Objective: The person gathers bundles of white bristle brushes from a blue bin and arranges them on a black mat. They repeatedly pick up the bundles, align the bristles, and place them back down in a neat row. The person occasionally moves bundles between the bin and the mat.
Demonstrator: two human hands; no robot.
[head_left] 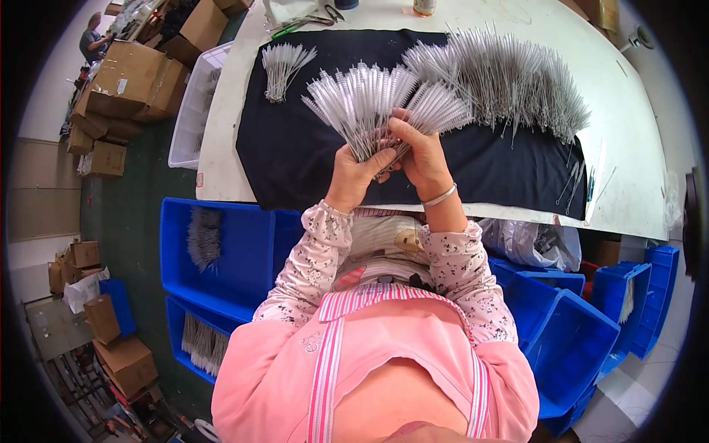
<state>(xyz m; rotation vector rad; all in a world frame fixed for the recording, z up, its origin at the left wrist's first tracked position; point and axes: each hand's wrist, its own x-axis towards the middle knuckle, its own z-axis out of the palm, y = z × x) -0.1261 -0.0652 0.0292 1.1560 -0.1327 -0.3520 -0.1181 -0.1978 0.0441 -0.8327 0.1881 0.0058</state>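
Both my hands come together over the front of a black cloth [295, 173] on the table. My left hand [356, 171] is closed around the wire stems of a thick, fanned bunch of white-bristled wire brushes [362, 96]. Against it, my right hand [422, 151] grips a smaller bunch of the same brushes [441, 107], its bristle ends pointing up and to the right. The stem ends are partly hidden by my fingers. A large pile of wire brushes [509, 81] covers the cloth's far right, and a small bundle of brushes [284, 70] lies at its far left.
Blue bins [218, 247] with brushes stand at the left, more blue bins [569, 347] at the right. A white tub [185, 136] adjoins the table's left edge. Pliers [310, 21] and a jar [424, 7] rest at the back. Cardboard boxes [125, 81] and a person [93, 40] are far left.
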